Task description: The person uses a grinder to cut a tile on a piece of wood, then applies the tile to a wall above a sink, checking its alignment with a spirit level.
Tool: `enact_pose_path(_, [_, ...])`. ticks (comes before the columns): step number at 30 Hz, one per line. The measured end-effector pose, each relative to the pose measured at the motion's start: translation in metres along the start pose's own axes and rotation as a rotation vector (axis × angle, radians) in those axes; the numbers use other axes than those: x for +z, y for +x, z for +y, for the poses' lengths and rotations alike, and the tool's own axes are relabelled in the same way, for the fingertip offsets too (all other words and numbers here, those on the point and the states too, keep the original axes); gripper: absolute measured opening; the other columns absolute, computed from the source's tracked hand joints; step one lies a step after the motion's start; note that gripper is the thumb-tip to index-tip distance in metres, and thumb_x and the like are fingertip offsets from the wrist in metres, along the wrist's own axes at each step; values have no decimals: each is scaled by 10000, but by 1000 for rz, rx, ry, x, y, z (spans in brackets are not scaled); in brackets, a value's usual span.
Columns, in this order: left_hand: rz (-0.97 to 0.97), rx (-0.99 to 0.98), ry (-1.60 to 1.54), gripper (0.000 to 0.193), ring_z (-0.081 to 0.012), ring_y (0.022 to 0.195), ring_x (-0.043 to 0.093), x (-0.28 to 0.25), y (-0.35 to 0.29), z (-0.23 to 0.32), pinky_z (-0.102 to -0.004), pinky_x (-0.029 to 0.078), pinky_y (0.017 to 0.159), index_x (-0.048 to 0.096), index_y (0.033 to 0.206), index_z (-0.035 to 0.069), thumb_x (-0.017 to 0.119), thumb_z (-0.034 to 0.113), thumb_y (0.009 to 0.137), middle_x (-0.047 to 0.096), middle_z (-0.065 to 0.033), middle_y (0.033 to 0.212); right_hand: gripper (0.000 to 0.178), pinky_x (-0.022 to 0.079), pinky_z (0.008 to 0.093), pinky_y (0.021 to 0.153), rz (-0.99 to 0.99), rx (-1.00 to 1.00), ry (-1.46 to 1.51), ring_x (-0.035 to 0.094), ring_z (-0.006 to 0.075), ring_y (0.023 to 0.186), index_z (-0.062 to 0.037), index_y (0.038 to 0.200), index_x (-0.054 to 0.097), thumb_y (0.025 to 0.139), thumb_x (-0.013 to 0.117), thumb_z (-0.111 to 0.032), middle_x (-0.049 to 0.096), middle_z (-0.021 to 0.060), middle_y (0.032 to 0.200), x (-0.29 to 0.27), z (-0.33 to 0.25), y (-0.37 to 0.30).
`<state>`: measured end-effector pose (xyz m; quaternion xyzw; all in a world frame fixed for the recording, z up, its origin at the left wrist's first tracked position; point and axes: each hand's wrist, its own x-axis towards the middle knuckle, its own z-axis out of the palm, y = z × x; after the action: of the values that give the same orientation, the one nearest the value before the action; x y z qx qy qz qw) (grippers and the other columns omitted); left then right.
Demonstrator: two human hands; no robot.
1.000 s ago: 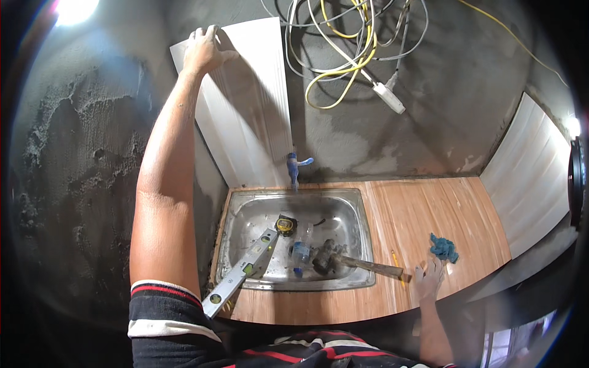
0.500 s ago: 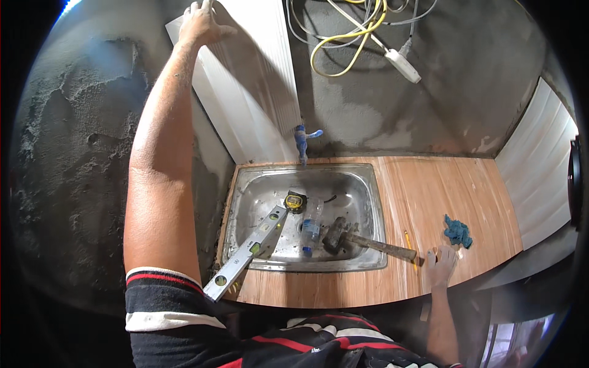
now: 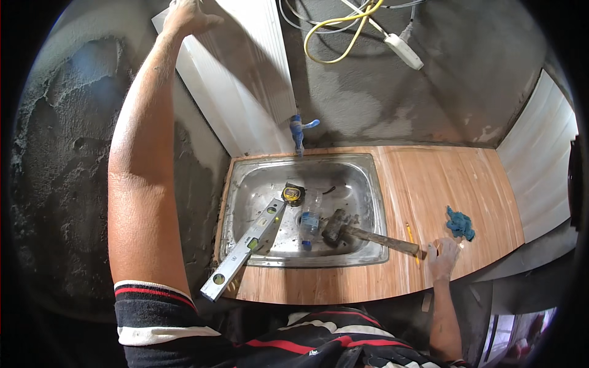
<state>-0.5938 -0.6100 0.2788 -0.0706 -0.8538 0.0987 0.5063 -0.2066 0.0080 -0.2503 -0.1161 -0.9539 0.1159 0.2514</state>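
Observation:
My left hand (image 3: 187, 17) reaches up and lies against the tall white ribbed panel (image 3: 236, 86) on the wall, its thumb stretched out; the fingertips are partly cut off by the upper edge. On the wooden countertop (image 3: 343, 287), my right hand (image 3: 443, 260) rests with bent, slightly parted fingers beside the handle end of a hammer (image 3: 374, 238). No firm hold on the handle shows. The hammer's head lies in the steel sink (image 3: 264, 175), its handle crossing the right rim. A yellow pencil (image 3: 412, 242) lies just left of the right hand, and a crumpled teal cloth (image 3: 459, 224) behind it.
A spirit level (image 3: 244, 250) leans across the sink's front left rim. Inside lie a tape measure (image 3: 293, 194) and a clear plastic bottle (image 3: 310, 222). A blue-wrapped tap (image 3: 299, 132) projects behind. Yellow cable (image 3: 331, 60) and a white power strip (image 3: 403, 51) hang above; another white panel (image 3: 540, 159) stands right.
The view has shifted slightly, and most things sit a little higher in it. My left hand stays against the panel. My right hand stays by the hammer handle, its fingers more bent.

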Motion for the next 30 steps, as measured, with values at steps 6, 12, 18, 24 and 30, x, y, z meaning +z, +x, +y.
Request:
enact_pose_path(6, [-119,-74,47,850,-377,1135,610,-9,7,17,-495,513,924,586,1260,137,910,512,570,641,-148,1175,367,359,532,1055,-31,38,-4,510,379,1198,-68,1110,628,839,779,-264,584,151,1200,-6,-1,3])
enact_pose_path(12, [-169,-20,-47,1019,-429,1251,552,18,18,-17,-504,499,1041,455,1487,81,914,501,680,563,-254,1314,369,335,557,1082,-36,73,5,506,380,1198,-63,1093,627,833,784,-273,582,146,1200,-6,-8,4])
enact_pose_path(18, [-180,-27,-50,974,-427,1299,528,15,17,-12,-511,502,1041,471,1466,92,916,477,690,555,-251,1329,362,315,566,1108,-69,93,28,506,365,1210,-72,1064,621,819,790,-278,580,136,1197,-15,-13,6])
enact_pose_path(24, [-197,-70,-66,974,-398,1309,521,8,14,-5,-499,497,1056,467,1471,104,913,478,691,550,-230,1333,365,319,563,1104,-59,97,23,501,362,1218,-76,1055,613,810,793,-279,579,125,1182,-16,-16,3])
enact_pose_path(30, [-160,-47,-70,982,-392,1291,526,12,13,-8,-485,494,1048,473,1477,106,912,478,681,564,-215,1320,366,342,560,1073,-3,76,7,499,367,1192,-80,1045,609,805,797,-283,574,125,1153,-9,-13,3])
